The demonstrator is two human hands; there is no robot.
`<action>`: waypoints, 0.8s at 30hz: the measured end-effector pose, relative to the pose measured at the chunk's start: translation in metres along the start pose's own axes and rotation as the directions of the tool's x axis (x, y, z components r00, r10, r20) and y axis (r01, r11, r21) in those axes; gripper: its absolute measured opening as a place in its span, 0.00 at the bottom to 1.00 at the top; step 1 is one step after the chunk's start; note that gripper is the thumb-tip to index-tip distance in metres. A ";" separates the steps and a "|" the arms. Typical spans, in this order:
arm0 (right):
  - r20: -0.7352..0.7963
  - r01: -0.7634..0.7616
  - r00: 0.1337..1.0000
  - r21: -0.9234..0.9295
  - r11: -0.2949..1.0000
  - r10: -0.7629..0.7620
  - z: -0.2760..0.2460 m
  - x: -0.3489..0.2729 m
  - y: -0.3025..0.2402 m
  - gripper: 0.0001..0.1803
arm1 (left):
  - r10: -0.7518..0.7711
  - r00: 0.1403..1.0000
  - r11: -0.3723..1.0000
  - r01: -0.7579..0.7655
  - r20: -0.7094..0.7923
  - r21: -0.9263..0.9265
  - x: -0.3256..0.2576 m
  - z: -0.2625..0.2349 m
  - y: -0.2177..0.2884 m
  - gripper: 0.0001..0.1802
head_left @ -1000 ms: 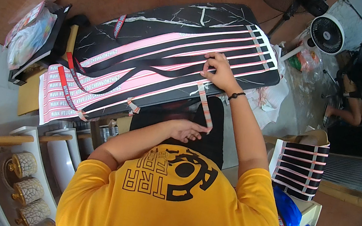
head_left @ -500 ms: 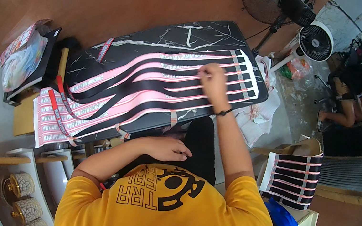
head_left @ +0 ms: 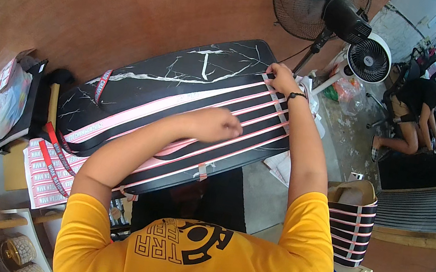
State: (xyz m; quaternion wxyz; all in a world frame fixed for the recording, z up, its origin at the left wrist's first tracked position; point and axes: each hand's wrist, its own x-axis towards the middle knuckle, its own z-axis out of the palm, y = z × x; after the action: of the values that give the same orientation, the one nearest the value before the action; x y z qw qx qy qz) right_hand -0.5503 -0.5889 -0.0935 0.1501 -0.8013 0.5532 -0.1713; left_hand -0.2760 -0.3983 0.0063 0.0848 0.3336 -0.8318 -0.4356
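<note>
Long printed ribbons (head_left: pixel 224 100), black and pink-white, lie side by side along a black marble-patterned table (head_left: pixel 169 66). Grey tape (head_left: pixel 279 107) crosses them near their right end. At the far corner of that end, my right hand (head_left: pixel 281 79) has its fingers pinched on the edge of a ribbon. My left hand (head_left: pixel 214 125) is over the middle of the ribbons, fingers loosely curled in and slightly blurred, with nothing visible in them. Whether it touches the ribbons cannot be told. Toward the left end, red-tipped black straps (head_left: pixel 56 145) lie over the printed strips.
A black standing fan (head_left: pixel 344 18) and a white fan (head_left: pixel 369 58) stand beyond the table. More taped ribbons (head_left: pixel 350 232) hang at the right. A bagged bundle (head_left: pixel 7 105) sits at the far left. Another person (head_left: pixel 415 107) bends down at the right.
My left hand has risen from my lap to above the ribbons, its fingers curling. My right hand has moved to the far corner of the ribbons' right end. The ribbons there now lie straighter.
</note>
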 end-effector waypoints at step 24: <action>-0.185 -0.171 0.965 0.107 0.980 0.188 0.010 -0.014 -0.020 0.21 | -0.343 0.839 0.935 0.265 -0.423 -0.234 0.216 -0.033 -0.126 0.15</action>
State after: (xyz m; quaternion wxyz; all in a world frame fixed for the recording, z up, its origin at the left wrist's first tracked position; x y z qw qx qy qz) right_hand -0.5335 -0.5678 -0.0952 0.1465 -0.7198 0.6271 -0.2590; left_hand -0.3661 -0.6064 -0.1049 0.2351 0.5465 -0.6852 -0.4203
